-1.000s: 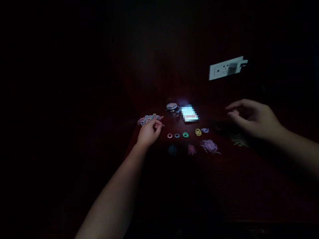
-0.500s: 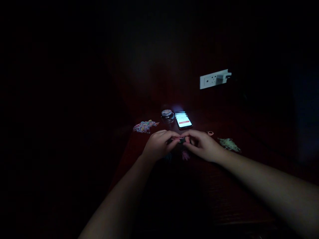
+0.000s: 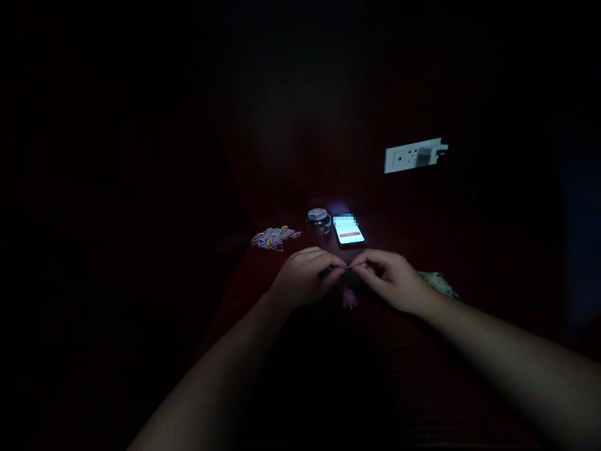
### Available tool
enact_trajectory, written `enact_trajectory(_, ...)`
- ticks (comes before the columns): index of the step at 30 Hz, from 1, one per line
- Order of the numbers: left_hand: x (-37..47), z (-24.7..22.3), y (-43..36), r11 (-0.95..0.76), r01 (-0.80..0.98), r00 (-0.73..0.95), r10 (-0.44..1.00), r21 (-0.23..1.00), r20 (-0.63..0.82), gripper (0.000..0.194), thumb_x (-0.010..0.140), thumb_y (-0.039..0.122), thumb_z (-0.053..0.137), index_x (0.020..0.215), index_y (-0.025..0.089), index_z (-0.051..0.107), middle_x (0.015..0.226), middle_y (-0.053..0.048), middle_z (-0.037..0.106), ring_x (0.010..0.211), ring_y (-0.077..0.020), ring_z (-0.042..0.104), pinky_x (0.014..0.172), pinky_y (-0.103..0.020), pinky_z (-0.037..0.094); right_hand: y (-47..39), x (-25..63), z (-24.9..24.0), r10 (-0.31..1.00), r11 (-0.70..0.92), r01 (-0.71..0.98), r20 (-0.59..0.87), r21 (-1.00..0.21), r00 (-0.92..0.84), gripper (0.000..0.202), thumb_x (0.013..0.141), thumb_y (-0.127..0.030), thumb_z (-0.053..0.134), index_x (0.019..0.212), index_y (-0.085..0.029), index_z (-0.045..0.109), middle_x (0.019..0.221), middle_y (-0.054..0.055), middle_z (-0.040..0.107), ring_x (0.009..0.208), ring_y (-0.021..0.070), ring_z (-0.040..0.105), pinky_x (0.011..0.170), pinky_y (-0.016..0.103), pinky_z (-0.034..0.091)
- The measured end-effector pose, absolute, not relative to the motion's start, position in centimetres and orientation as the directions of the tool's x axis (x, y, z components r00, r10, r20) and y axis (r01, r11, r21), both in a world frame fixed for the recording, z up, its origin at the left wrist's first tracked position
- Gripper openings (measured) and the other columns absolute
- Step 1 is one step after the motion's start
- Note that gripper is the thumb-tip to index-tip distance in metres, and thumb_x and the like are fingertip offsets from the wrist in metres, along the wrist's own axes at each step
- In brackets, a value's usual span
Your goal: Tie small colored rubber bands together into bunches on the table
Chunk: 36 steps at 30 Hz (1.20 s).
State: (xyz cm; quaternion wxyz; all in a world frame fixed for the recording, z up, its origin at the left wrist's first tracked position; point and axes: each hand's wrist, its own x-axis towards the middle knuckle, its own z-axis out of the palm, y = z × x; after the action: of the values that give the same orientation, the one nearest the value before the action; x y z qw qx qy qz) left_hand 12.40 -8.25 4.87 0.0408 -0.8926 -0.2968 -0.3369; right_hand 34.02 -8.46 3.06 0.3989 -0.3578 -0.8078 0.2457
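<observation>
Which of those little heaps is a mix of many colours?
The multicoloured heap at far left, beyond the left hand. The pinkish heap in the middle and the pale green heap beside the right hand each look one colour.

I have both arms reaching forward from the bottom of my view, converging in the middle. The left forearm point(image 3: 220, 369) climbs rightward to the left wrist point(image 3: 279, 304); the right forearm point(image 3: 511, 357) slants in from the right edge to the right wrist point(image 3: 432, 307). My left hand point(image 3: 305, 275) has its index finger point(image 3: 331, 259) and thumb point(image 3: 333, 276) brought together in a pinch. My right hand point(image 3: 399, 282) mirrors it — thumb and index finger closed, knuckles arched — and the two pinches meet nearly tip to tip.
</observation>
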Motion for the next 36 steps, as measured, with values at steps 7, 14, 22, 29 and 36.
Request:
enact_trajectory(7, 12.4, 5.1, -8.4, -0.811, 0.573, 0.6, 0.515, 0.121, 0.613, 0.015, 0.091, 0.029, 0.053, 0.088, 0.019, 0.064, 0.081, -0.002, 0.069, 0.076, -0.015, 0.06, 0.073, -0.029, 0.047, -8.5, 33.8, 3.2, 0.763, 0.641, 0.412, 0.478, -0.648, -0.435, 0.025, 0.091, -0.038, 0.05, 0.084, -0.019, 0.066, 0.076, 0.004, 0.067, 0.069, 0.0174, 0.059, 0.058, 0.028, 0.043)
enact_trajectory(14, 12.2, 4.7, -8.1, -0.783, 0.604, 0.591, 0.563, 0.145, 0.578, 0.013, 0.088, 0.028, 0.054, 0.087, 0.02, 0.063, 0.079, -0.002, 0.067, 0.076, -0.0156, 0.06, 0.072, -0.029, 0.047, -7.9, 34.2, 2.5, 0.774, 0.627, 0.375, 0.491, -0.682, -0.4, 0.024, 0.092, -0.037, 0.05, 0.084, -0.02, 0.064, 0.074, 0.003, 0.063, 0.068, 0.017, 0.057, 0.057, 0.028, 0.043)
enact_trajectory(22, 12.5, 4.8, -8.4, -0.811, 0.569, 0.616, 0.53, 0.135, 0.583, 0.009, 0.086, 0.027, 0.057, 0.086, 0.02, 0.062, 0.078, 0.0, 0.067, 0.073, -0.0137, 0.059, 0.07, -0.028, 0.046, -8.5, 33.9, 3.0, 0.767, 0.603, 0.295, 0.439, -0.741, -0.468, 0.018, 0.085, -0.036, 0.06, 0.085, -0.018, 0.063, 0.061, -0.003, 0.048, 0.054, 0.0103, 0.042, 0.048, 0.022, 0.035)
enact_trajectory(29, 12.2, 5.0, -8.0, -0.779, 0.613, 0.618, 0.578, 0.133, 0.533, 0.013, 0.087, 0.03, 0.055, 0.086, 0.021, 0.063, 0.079, -0.001, 0.068, 0.075, -0.0156, 0.06, 0.074, -0.029, 0.047, -8.0, 34.4, 2.7, 0.729, 0.661, 0.382, 0.434, -0.645, -0.529, 0.019, 0.088, -0.034, 0.056, 0.081, -0.018, 0.065, 0.066, 0.0, 0.055, 0.056, 0.0109, 0.047, 0.05, 0.023, 0.037)
enact_trajectory(36, 8.0, 3.8, -4.6, -0.274, 0.951, 0.194, 0.889, 0.143, 0.415, 0.021, 0.088, 0.026, 0.048, 0.1, 0.02, 0.065, 0.106, -0.007, 0.069, 0.101, -0.0243, 0.061, 0.092, -0.036, 0.047, -7.7, 34.7, 2.8, 0.628, 0.754, 0.434, 0.349, -0.492, -0.696, 0.016, 0.088, -0.024, 0.056, 0.086, -0.02, 0.071, 0.084, 0.005, 0.062, 0.074, 0.0149, 0.058, 0.069, 0.028, 0.046)
